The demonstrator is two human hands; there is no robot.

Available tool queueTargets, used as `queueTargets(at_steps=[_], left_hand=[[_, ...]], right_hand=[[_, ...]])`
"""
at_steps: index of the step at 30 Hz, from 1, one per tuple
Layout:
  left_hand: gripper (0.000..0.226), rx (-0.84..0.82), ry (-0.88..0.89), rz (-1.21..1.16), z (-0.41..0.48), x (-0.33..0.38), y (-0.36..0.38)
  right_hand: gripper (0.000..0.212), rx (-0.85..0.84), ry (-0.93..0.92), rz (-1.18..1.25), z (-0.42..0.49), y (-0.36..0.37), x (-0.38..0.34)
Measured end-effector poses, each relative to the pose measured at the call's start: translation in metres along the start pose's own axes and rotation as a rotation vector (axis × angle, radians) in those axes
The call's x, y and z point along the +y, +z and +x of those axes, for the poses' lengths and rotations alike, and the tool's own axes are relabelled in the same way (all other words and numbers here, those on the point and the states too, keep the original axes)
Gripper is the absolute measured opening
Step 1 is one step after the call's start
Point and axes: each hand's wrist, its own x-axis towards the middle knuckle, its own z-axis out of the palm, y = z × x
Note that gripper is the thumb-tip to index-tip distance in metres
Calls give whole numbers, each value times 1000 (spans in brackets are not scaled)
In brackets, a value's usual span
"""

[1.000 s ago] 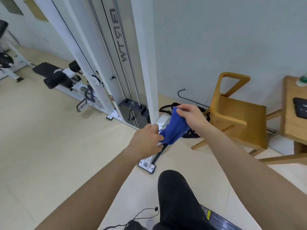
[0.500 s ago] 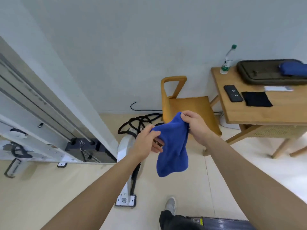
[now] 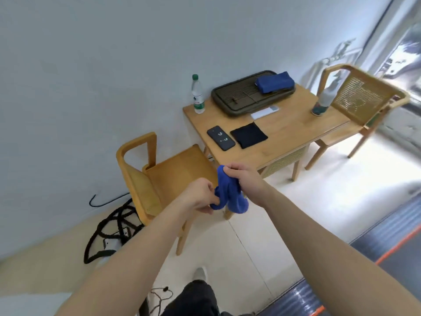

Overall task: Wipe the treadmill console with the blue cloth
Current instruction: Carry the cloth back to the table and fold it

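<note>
I see open floor [image 3: 262,229] ahead-right; wooden chair [image 3: 177,172] blocks straight ahead, table [image 3: 296,131] just behind it, cables [image 3: 123,210] heaped left.

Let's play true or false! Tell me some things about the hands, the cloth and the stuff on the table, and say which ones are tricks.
1. The left hand and the right hand both hold the blue cloth. True.
2. A phone lies on the table beside a black cloth. True.
3. The blue cloth is spread flat on the table. False: it hangs bunched up between the hands, off the table.
4. The water bottle is tipped over. False: it stands upright at the table's corner.
</note>
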Motion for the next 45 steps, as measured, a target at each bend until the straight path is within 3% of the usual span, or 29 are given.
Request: queueTargets(at_steps=[3,7,11,14,17,23,25,29,33,37,41,45], left_hand=[[7,-86,80,103,43,41,15],[16,-108,151,172,96,87,23],[26,-378,184,260,154,134,12],[34,-560,238,308,189,173,-3],[33,-606,302,287,218,207,-19],[32,-380,452,127,264,255,-4],[21,-311,495,84,280,271,6],[7,-191,450,27,311,299,17],[7,-126,189,-21,336,327,23],[15,106,-101,-257,353,356,32],[25,312,-285,-299,369,372,38],[18,384,-481,-543,378,376,42]], right_hand=[[23,104,34,73,19,-39,0],[19,225,96,83,48,-101,2],[22,299,172,22,85,-161,0],[26,236,247,-125,115,-202,-10],[26,148,276,-174,142,-240,-27],[20,164,234,178,189,-300,-53],[24,122,215,286,206,-317,-63],[29,34,214,387,247,-357,-72],[17,-73,249,346,296,-402,-74],[25,-178,133,153,333,-436,-76],[35,-340,61,-49,356,-461,-79],[33,-415,-27,-142,369,-471,-84]])
